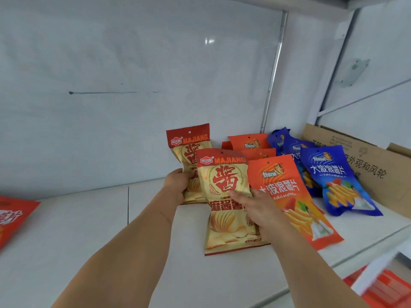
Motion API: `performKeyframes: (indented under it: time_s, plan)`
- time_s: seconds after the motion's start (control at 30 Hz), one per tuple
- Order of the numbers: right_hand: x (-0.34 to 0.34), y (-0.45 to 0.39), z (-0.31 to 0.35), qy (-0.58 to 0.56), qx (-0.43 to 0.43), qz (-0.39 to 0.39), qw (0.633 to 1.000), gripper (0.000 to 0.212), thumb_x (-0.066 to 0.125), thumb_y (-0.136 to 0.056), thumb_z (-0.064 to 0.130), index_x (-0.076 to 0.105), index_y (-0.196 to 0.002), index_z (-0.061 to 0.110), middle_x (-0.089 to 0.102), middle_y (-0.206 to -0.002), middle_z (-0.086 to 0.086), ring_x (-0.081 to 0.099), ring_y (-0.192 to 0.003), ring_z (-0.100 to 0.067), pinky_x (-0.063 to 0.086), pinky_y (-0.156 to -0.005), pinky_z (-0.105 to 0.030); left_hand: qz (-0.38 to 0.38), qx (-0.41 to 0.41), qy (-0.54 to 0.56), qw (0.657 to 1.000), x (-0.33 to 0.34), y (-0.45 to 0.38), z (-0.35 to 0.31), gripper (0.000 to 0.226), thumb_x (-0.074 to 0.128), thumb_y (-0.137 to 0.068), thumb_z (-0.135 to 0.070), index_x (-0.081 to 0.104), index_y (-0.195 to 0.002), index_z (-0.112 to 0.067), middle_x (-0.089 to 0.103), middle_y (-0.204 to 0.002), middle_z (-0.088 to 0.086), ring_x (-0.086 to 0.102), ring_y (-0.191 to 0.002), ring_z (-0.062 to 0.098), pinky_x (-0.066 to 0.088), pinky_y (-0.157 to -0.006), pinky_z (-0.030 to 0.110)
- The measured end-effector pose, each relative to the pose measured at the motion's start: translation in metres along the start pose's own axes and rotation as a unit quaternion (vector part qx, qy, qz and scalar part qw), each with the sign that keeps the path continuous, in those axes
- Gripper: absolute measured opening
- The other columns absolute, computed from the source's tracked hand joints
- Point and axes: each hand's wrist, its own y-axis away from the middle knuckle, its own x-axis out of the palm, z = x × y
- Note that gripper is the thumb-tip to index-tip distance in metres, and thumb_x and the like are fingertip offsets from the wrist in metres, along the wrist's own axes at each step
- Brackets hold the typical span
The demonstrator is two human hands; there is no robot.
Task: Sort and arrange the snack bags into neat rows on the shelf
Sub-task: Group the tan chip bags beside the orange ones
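Orange row [289, 196] and blue row [333, 181] stand formed. Your left hand [180, 183] grips the rear Majiang bag [189, 147], your right hand [255, 207] the front one [224, 196]; a stray red bag [13, 216] remains unsorted.

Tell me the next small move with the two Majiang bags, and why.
Probably set the front Majiang bag down straight, in line ahead of the rear Majiang bag. The right hand grips the front one, tilted and overlapping the orange bag; the left hand steadies the rear one. Orange and blue bags already form rows, so this one likely needs squaring.
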Motion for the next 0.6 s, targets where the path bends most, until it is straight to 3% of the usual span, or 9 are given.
performKeyframes:
  time_s: [0.2, 0.27, 0.37, 0.43, 0.53, 0.6]
  plan:
    - [0.007, -0.004, -0.006, -0.001, 0.0, -0.004, 1.0, 0.02, 0.077, -0.084, 0.037, 0.07, -0.098, 0.025, 0.077, -0.096, 0.003, 0.072, -0.091, -0.018, 0.058, -0.087, -0.041, 0.004, -0.014, 0.024, 1.0, -0.004, 0.005, 0.003, 0.027, 0.068, -0.09, -0.022, 0.068, -0.111, -0.006, 0.076, -0.099, 0.016, 0.074, -0.088, 0.033, 0.06, -0.082, 0.054]
    - [0.011, -0.007, -0.006, -0.001, -0.001, -0.001, 1.0, 0.021, 0.076, -0.085, 0.037, 0.069, -0.099, 0.023, 0.076, -0.096, 0.003, 0.071, -0.089, -0.016, 0.059, -0.079, -0.036, -0.004, -0.013, 0.043, 0.999, -0.006, 0.01, 0.004, 0.028, 0.069, -0.09, -0.03, 0.069, -0.106, -0.008, 0.077, -0.093, 0.012, 0.074, -0.076, 0.028, 0.063, -0.069, 0.044]
    - [0.018, -0.013, -0.003, 0.015, -0.022, 0.008, 1.0, 0.019, 0.074, -0.086, 0.037, 0.066, -0.1, 0.026, 0.073, -0.092, 0.007, 0.069, -0.08, -0.009, 0.053, -0.061, -0.022, -0.046, -0.013, 0.049, 0.998, -0.007, 0.019, 0.005, 0.032, 0.066, -0.091, -0.044, 0.065, -0.089, -0.012, 0.07, -0.077, 0.004, 0.062, -0.058, 0.019, 0.047, -0.048, 0.026]
    - [0.024, -0.02, -0.004, 0.033, -0.032, 0.013, 0.999, 0.016, 0.074, -0.086, 0.038, 0.066, -0.096, 0.029, 0.072, -0.088, 0.009, 0.067, -0.077, -0.007, 0.052, -0.059, -0.02, -0.074, -0.005, 0.051, 0.996, -0.008, 0.023, 0.007, 0.034, 0.063, -0.092, -0.047, 0.062, -0.085, -0.014, 0.069, -0.08, 0.006, 0.063, -0.067, 0.021, 0.049, -0.056, 0.03]
    - [0.034, -0.033, -0.007, 0.053, -0.031, 0.005, 0.998, 0.02, 0.077, -0.082, 0.041, 0.068, -0.093, 0.027, 0.074, -0.092, 0.004, 0.071, -0.085, -0.016, 0.059, -0.081, -0.036, -0.142, 0.025, 0.036, 0.989, -0.013, 0.028, 0.008, 0.037, 0.059, -0.093, -0.046, 0.063, -0.082, -0.011, 0.066, -0.083, 0.008, 0.06, -0.076, 0.023, 0.056, -0.074, 0.038]
    - [0.038, -0.044, -0.008, 0.069, -0.039, -0.004, 0.997, 0.022, 0.078, -0.081, 0.043, 0.066, -0.09, 0.026, 0.075, -0.093, 0.003, 0.072, -0.086, -0.019, 0.059, -0.084, -0.042, -0.177, 0.055, 0.0, 0.983, -0.017, 0.032, 0.008, 0.039, 0.054, -0.095, -0.048, 0.064, -0.083, -0.012, 0.066, -0.083, 0.004, 0.061, -0.08, 0.022, 0.056, -0.087, 0.042]
